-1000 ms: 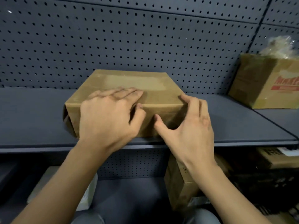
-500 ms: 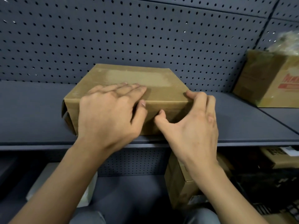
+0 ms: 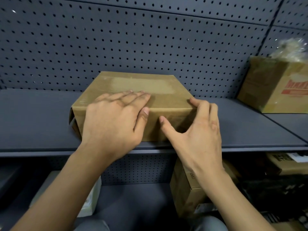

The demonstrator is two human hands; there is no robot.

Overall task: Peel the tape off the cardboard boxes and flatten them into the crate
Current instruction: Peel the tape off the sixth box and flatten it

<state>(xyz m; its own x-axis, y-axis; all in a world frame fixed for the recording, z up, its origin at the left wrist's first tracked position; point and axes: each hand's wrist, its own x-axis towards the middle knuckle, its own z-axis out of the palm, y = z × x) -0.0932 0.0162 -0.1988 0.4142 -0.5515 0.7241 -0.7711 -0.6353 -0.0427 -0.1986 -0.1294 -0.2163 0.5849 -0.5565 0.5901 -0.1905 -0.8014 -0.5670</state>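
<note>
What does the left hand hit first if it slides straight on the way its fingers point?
Nothing on the box top: the left hand lies flat on the cardboard box, fingers aimed up-right over the glossy tape. Past the far edge, probably the pegboard; depth unclear.

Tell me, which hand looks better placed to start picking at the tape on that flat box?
Probably the right hand: its fingertips sit at the cardboard box's near right corner, thumb on the front face. The left hand lies flat on top, steadying it.
</note>
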